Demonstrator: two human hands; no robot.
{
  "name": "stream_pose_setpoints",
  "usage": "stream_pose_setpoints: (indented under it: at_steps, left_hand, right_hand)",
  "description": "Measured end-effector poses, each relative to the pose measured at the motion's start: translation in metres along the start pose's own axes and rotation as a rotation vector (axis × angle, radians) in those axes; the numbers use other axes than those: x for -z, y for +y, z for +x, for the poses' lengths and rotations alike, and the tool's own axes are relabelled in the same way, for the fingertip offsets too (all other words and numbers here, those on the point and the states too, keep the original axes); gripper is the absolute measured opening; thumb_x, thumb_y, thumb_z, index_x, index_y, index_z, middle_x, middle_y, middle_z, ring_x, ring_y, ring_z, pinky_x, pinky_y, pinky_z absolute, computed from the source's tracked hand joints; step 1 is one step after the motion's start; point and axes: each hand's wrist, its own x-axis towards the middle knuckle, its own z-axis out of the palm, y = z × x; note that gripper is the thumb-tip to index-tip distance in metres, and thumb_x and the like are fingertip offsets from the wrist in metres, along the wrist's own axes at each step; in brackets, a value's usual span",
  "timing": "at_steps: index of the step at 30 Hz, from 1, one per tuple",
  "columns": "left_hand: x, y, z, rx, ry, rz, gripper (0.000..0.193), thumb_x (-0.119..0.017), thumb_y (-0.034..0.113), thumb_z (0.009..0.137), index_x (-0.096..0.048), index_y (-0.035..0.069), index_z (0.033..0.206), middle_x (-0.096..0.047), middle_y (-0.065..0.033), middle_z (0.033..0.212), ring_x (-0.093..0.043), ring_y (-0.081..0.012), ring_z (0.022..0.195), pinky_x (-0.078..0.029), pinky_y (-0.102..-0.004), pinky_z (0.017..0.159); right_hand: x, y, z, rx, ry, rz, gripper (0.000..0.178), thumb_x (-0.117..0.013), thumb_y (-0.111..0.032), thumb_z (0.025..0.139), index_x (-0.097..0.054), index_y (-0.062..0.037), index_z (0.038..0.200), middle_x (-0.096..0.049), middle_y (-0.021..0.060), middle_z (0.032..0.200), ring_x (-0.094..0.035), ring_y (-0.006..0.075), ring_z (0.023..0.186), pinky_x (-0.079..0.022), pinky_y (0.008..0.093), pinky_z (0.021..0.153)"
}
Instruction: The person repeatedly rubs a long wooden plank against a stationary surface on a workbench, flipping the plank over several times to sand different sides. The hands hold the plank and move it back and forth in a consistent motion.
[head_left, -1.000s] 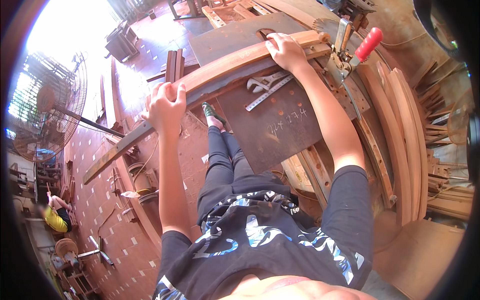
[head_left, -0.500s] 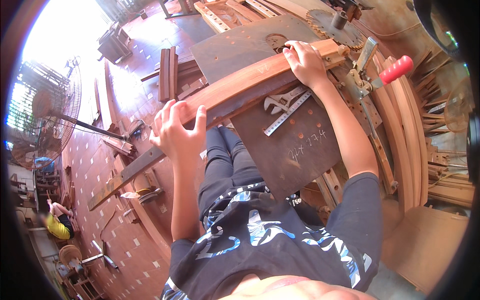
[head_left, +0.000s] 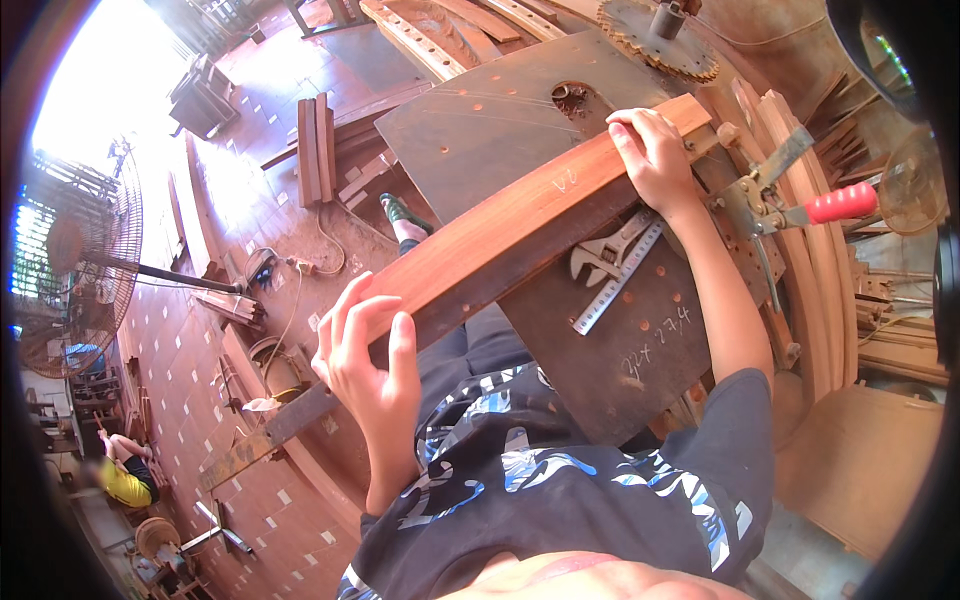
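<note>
A long reddish-brown wooden board (head_left: 500, 235) lies slantwise before me along a dark straight bar (head_left: 440, 318). My left hand (head_left: 368, 355) grips the board's left end, fingers over its far side and thumb on the near side. Close to the right end, my right hand (head_left: 655, 165) holds the board with its fingers curled over the top. Beyond that end stands a metal clamp with a red handle (head_left: 842, 203). An adjustable wrench (head_left: 605, 258) and a white ruler (head_left: 605, 305) rest on the dark plate (head_left: 610, 380) on my side of the board.
Past the board, a metal table top (head_left: 480, 125) has a round opening (head_left: 570, 97). A toothed saw blade (head_left: 640, 45) lies at the far right. Curved timber (head_left: 815, 300) is stacked at right. A large fan (head_left: 80, 250) stands left; farther down sits a person in yellow (head_left: 125, 485).
The board, clamp, wrench and both my hands have come nearer to me, leaving a gap between the board and the round opening. A foot in a green sandal now shows beyond the board.
</note>
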Motion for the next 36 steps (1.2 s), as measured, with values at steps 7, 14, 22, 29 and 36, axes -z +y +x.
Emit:
stream_pose_setpoints:
  at_steps: [7, 14, 22, 29, 36]
  left_hand:
    - [-0.005, 0.004, 0.001, -0.117, -0.076, 0.125, 0.022, -0.068, 0.025, 0.087, -0.073, 0.009, 0.101, -0.066, -0.0091, 0.139, -0.056, -0.0292, 0.126, -0.032, -0.0452, 0.11]
    - [-0.018, -0.002, 0.003, -0.152, 0.044, 0.274, 0.032, -0.073, 0.024, 0.085, -0.072, 0.013, 0.114, -0.065, -0.0072, 0.142, -0.055, -0.0297, 0.133, -0.032, -0.0468, 0.109]
    - [-0.037, -0.008, 0.005, -0.201, 0.166, 0.497, 0.048, -0.072, 0.039, 0.09, -0.07, 0.013, 0.131, -0.072, -0.0068, 0.13, -0.063, -0.0263, 0.128, -0.037, -0.0449, 0.105]
    - [-0.044, -0.007, 0.007, -0.134, 0.234, 0.48, 0.047, -0.072, 0.044, 0.089, -0.07, 0.009, 0.121, -0.074, -0.0075, 0.113, -0.066, -0.0259, 0.117, -0.037, -0.0489, 0.104]
    - [-0.048, -0.005, 0.009, -0.08, 0.258, 0.483, 0.039, -0.072, 0.044, 0.089, -0.067, 0.009, 0.106, -0.074, -0.0087, 0.104, -0.068, -0.0263, 0.107, -0.039, -0.0493, 0.1]
  right_hand:
    - [-0.002, 0.0, 0.0, -0.014, 0.014, 0.04, 0.019, -0.064, -0.019, 0.101, -0.071, -0.003, 0.108, -0.073, 0.0126, 0.109, -0.067, 0.0319, 0.106, -0.05, 0.0406, 0.098]
    - [0.0, -0.001, 0.004, -0.011, 0.029, 0.037, 0.017, -0.064, -0.016, 0.1, -0.071, -0.0036, 0.107, -0.073, 0.0126, 0.107, -0.067, 0.0316, 0.104, -0.05, 0.0407, 0.097]
    - [-0.005, 0.003, 0.007, -0.051, 0.07, 0.039, 0.013, -0.066, -0.015, 0.095, -0.072, -0.005, 0.102, -0.074, 0.0125, 0.101, -0.069, 0.0304, 0.096, -0.052, 0.0411, 0.092]
    - [-0.006, 0.012, 0.006, -0.069, 0.068, 0.086, 0.015, -0.067, -0.016, 0.093, -0.073, -0.0061, 0.103, -0.074, 0.0128, 0.103, -0.07, 0.028, 0.098, -0.053, 0.0397, 0.092]
    - [-0.007, 0.009, 0.007, -0.096, 0.065, 0.118, 0.019, -0.065, -0.02, 0.093, -0.075, -0.0067, 0.103, -0.073, 0.0147, 0.104, -0.07, 0.0291, 0.098, -0.054, 0.0401, 0.091]
